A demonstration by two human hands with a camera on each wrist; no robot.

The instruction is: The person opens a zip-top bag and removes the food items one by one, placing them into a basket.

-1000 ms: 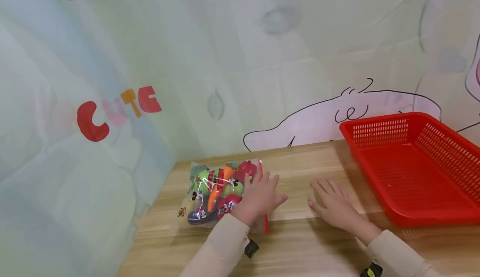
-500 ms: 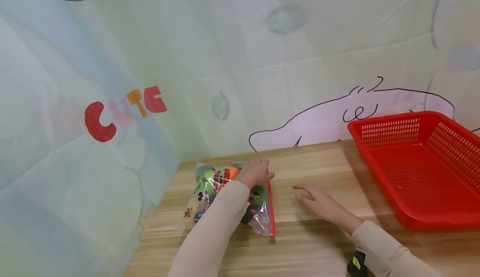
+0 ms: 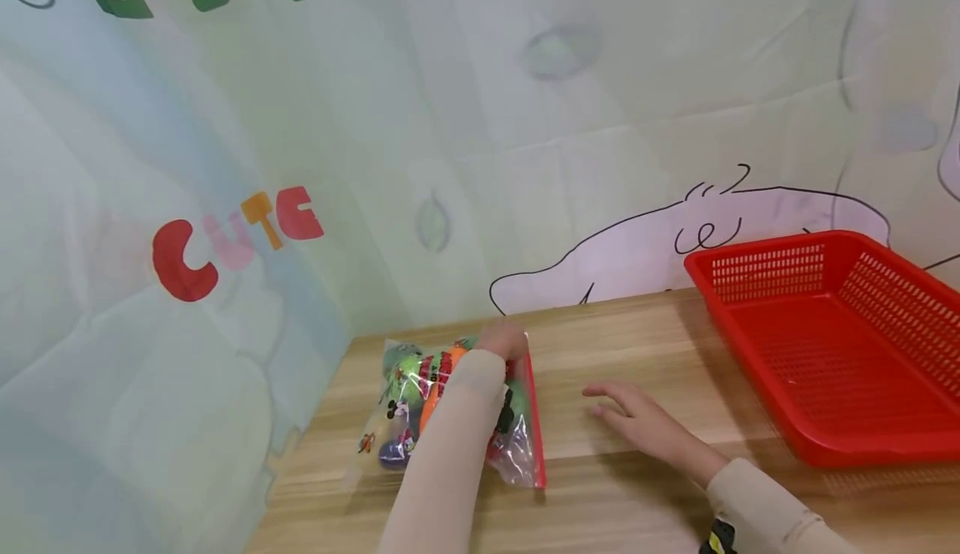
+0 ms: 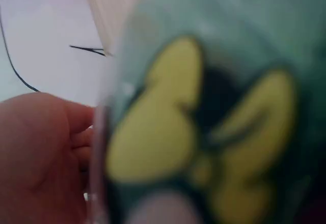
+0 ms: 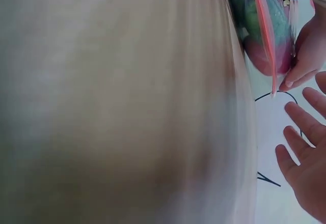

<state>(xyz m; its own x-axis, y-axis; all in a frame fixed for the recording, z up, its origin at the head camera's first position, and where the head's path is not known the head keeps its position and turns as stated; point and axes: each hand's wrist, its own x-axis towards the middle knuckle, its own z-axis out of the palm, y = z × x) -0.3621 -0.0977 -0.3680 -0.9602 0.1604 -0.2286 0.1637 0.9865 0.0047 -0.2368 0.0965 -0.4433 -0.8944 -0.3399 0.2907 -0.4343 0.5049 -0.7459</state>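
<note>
While holding the left hand (image 3: 504, 340) at the far edge of the bag (image 3: 420, 371) in the head view, hovering the right hand (image 3: 648, 426), loosely open and gripping nothing, above the table (image 3: 600, 354), between bag and basket (image 3: 885, 447). Left wrist view: showing bent fingers (image 4: 79, 119) beside the bag's edge; not making out whether pinching. Right wrist view: showing right fingers (image 5: 305, 119) spread, touching nothing. Judging work as only beginning: finding play food (image 3: 393, 454) inside the bag, not yet lifting from the table.

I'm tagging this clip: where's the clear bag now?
In the head view, the clear bag lies on the table, left of the red basket, the left hand at its far corner.
</note>
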